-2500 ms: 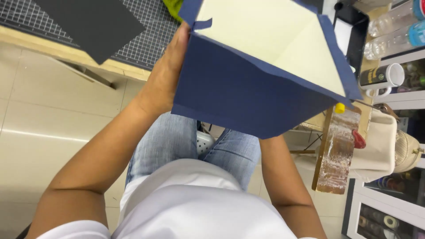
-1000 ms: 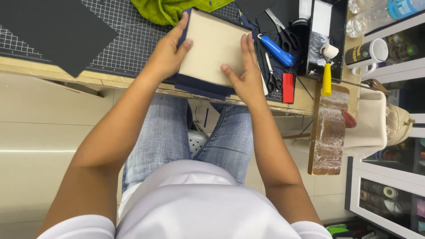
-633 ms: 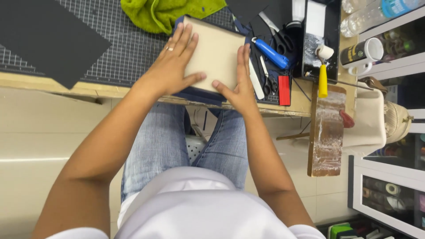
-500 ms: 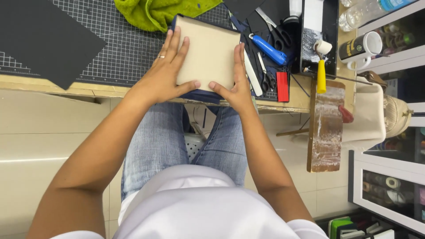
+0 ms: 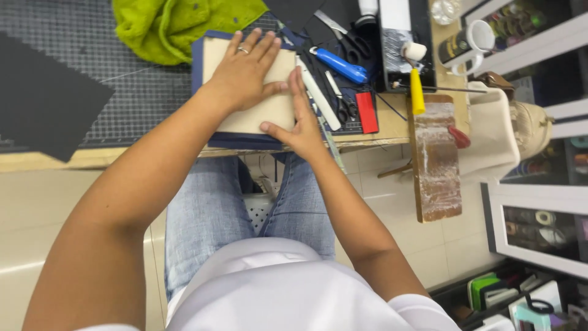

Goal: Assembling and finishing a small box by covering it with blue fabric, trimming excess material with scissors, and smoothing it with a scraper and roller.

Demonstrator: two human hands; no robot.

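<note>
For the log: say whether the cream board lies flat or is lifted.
Flat: the cream board lies on the blue sheet, both hands pressing it.

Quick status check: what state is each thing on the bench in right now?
Cream board: flat on the navy sheet, pressed.
Navy sheet: flat under it.
Left hand: palm down on the board.
Right hand: along its right edge.
Green cloth: crumpled.
Scissors: lying unheld.

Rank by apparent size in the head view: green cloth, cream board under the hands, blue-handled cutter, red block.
1. green cloth, cut off by the frame's top edge
2. cream board, partly covered by both hands
3. blue-handled cutter
4. red block; close to the cutter, so unsure
</note>
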